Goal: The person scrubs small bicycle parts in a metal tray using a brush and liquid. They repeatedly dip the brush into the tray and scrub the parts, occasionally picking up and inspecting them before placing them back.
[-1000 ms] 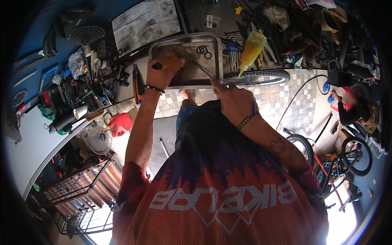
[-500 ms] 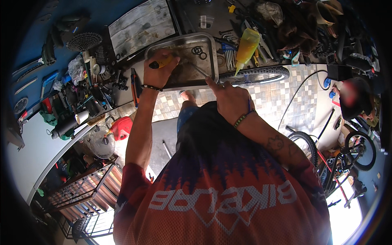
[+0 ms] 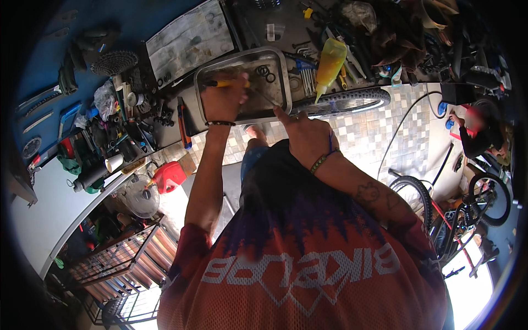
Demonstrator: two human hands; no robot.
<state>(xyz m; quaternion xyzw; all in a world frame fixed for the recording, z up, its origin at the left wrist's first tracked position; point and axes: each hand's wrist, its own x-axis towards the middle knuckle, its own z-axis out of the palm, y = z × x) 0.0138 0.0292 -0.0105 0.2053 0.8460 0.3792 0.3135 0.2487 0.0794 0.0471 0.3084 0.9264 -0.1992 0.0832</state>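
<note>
My left hand (image 3: 224,102) is closed around a tool with a yellow-and-black handle (image 3: 220,83), over the left part of a shallow metal tray (image 3: 285,66). The tool's working end is blurred and mostly hidden. At the tray's near right corner, my right hand (image 3: 311,135) is closed, its fingertips at the near end of a thin metal rod (image 3: 269,98). That rod slants into the tray toward my left hand; its far end is hard to make out. Several black rings (image 3: 264,70) lie on the tray's dirty bottom, beyond the rod.
Right of the tray are hex keys (image 3: 308,77), a yellow squeeze bottle (image 3: 331,63) and a bicycle wheel (image 3: 352,102) below the bench edge. A stained sheet (image 3: 190,41) lies at the back left, a box cutter (image 3: 183,124) nearer. Another person (image 3: 478,135) is at the far right.
My left hand has shifted right and slightly nearer with the yellow-and-black tool, its forearm swinging right. My right hand and the rod have moved only slightly.
</note>
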